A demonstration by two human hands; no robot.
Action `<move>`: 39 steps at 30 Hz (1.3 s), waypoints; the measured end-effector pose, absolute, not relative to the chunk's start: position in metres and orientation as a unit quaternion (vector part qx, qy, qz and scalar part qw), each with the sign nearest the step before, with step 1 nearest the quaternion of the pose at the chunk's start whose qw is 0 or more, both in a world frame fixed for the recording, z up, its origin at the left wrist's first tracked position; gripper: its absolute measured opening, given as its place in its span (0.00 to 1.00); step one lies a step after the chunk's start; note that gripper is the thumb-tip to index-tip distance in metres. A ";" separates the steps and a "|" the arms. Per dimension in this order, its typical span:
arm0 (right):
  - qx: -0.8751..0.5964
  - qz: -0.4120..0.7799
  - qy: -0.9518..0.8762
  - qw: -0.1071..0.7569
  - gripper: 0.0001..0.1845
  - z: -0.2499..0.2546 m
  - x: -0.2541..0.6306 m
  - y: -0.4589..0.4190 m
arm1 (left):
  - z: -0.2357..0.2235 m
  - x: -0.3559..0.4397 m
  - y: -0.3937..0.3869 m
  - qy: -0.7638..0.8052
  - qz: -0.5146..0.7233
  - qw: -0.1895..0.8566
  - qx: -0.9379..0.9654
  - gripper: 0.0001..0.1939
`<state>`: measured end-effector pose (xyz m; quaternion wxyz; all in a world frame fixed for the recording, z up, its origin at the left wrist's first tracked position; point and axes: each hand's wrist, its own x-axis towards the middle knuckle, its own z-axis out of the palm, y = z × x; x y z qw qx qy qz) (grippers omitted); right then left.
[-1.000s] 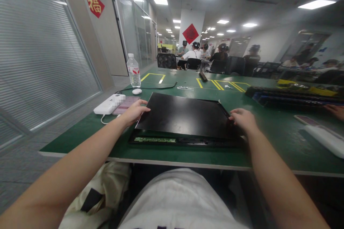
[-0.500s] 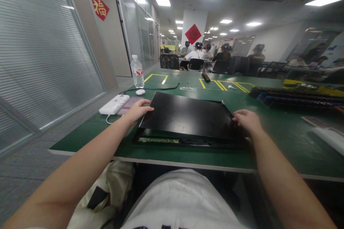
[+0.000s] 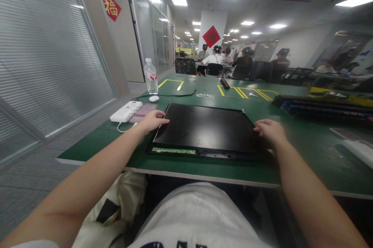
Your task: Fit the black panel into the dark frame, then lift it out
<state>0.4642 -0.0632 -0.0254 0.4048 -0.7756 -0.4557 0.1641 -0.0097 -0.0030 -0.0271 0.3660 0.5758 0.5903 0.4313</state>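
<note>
A black display panel (image 3: 205,125) lies face up over a shallow black frame (image 3: 230,155), close to flat. Along the near edge of the frame a green circuit strip (image 3: 174,151) shows. My left hand (image 3: 154,120) grips the panel's left edge, thumb on top and fingers bent around the side. At the right edge my right hand (image 3: 269,129) is closed, its thumb and fingers pinched at the side of the panel and frame; the fingertips are partly hidden.
On the left of the green table (image 3: 96,145) are a white power bank (image 3: 124,111), a phone (image 3: 142,112), a white oval case (image 3: 154,98) and a water bottle (image 3: 150,78). Dark strips (image 3: 320,106) and another phone (image 3: 345,134) lie right. Several people sit farther back.
The panel's left side has come down, so it now lies flatter in the frame. My left hand has lowered with it. The right hand stays at the right edge. The view has shifted slightly.
</note>
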 end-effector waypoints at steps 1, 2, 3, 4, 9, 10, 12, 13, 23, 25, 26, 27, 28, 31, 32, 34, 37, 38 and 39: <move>-0.773 0.166 -0.457 0.406 0.10 -0.027 0.465 -0.063 | -0.027 -0.009 -0.004 0.595 0.423 0.368 0.576 0.27; -0.772 0.168 -0.458 0.406 0.10 -0.028 0.467 -0.062 | -0.027 -0.009 -0.004 0.598 0.415 0.369 0.578 0.27; -0.772 0.168 -0.460 0.406 0.10 -0.029 0.468 -0.061 | -0.028 -0.009 -0.005 0.600 0.408 0.367 0.583 0.26; -0.772 0.167 -0.460 0.405 0.10 -0.029 0.469 -0.061 | -0.028 -0.009 -0.005 0.600 0.402 0.364 0.589 0.25; -0.771 0.169 -0.455 0.411 0.10 -0.030 0.471 -0.060 | -0.028 -0.008 -0.006 0.598 0.394 0.340 0.610 0.20; -0.771 0.170 -0.453 0.413 0.10 -0.030 0.471 -0.059 | -0.027 -0.008 -0.007 0.599 0.393 0.334 0.613 0.19; -0.770 0.175 -0.450 0.418 0.10 -0.031 0.472 -0.059 | -0.026 -0.008 -0.007 0.600 0.389 0.325 0.619 0.19; -0.769 0.179 -0.448 0.420 0.10 -0.031 0.473 -0.058 | -0.025 -0.008 -0.007 0.599 0.387 0.324 0.622 0.18; -0.754 0.218 -0.426 0.450 0.08 -0.033 0.473 -0.056 | -0.033 -0.012 -0.001 0.585 0.371 0.296 0.658 0.16; -0.753 0.221 -0.423 0.452 0.08 -0.032 0.472 -0.056 | -0.033 -0.012 -0.001 0.585 0.367 0.301 0.658 0.16; -0.753 0.222 -0.423 0.453 0.07 -0.032 0.472 -0.056 | -0.032 -0.012 -0.002 0.585 0.365 0.301 0.659 0.16; -0.751 0.225 -0.422 0.455 0.07 -0.032 0.472 -0.056 | -0.031 -0.012 -0.002 0.585 0.363 0.299 0.661 0.15; -0.750 0.228 -0.420 0.457 0.07 -0.031 0.471 -0.056 | -0.030 -0.012 -0.002 0.584 0.360 0.296 0.664 0.15; -0.748 0.238 -0.411 0.464 0.06 -0.029 0.469 -0.057 | -0.027 -0.011 -0.004 0.582 0.354 0.287 0.673 0.13; -0.747 0.238 -0.410 0.465 0.06 -0.029 0.468 -0.057 | -0.027 -0.011 -0.004 0.582 0.351 0.285 0.675 0.13; -0.749 0.237 -0.411 0.463 0.06 -0.027 0.467 -0.058 | -0.026 -0.011 -0.005 0.585 0.347 0.285 0.676 0.14; -0.754 0.232 -0.411 0.456 0.06 -0.026 0.465 -0.060 | -0.027 -0.011 -0.006 0.588 0.347 0.290 0.671 0.16; -0.755 0.231 -0.411 0.455 0.06 -0.026 0.465 -0.060 | -0.028 -0.011 -0.006 0.588 0.347 0.291 0.671 0.16; -0.756 0.228 -0.412 0.454 0.06 -0.026 0.465 -0.061 | -0.028 -0.011 -0.006 0.587 0.345 0.292 0.672 0.16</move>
